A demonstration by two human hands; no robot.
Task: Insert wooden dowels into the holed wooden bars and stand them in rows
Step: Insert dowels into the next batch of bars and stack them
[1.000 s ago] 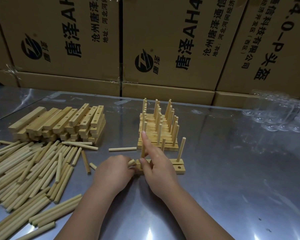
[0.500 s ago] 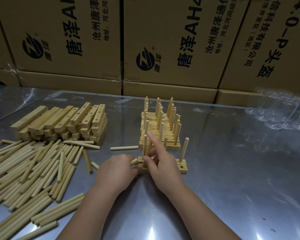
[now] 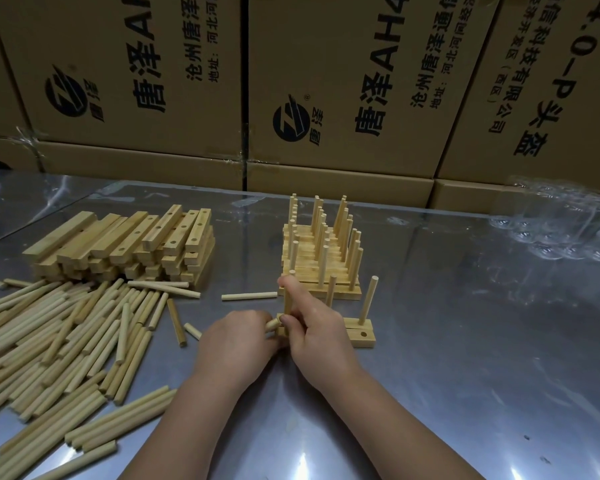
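- Pressing risk: right hand point(image 3: 312, 327) fingers pinch the upright dowel point(image 3: 287, 303) at the bar's point(image 3: 352, 338) left end, index tip on top. An off-axis push could jam or tilt it.
- Left hand point(image 3: 236, 337) fingers are curled round a spare dowel point(image 3: 272, 323), right by the bar end. Bar prob. slides on slick steel if not braced.
- A wrist swing could knock the finished rows point(image 3: 321, 251) just behind.
- Bench point(image 3: 465, 358): shiny metal w/ loose dowels point(image 3: 66, 334) & bar stack point(image 3: 125, 244) at left, clear plastic point(image 3: 561, 230) at right.
- Room: printed cardboard boxes point(image 3: 343, 81) stacked along the back.
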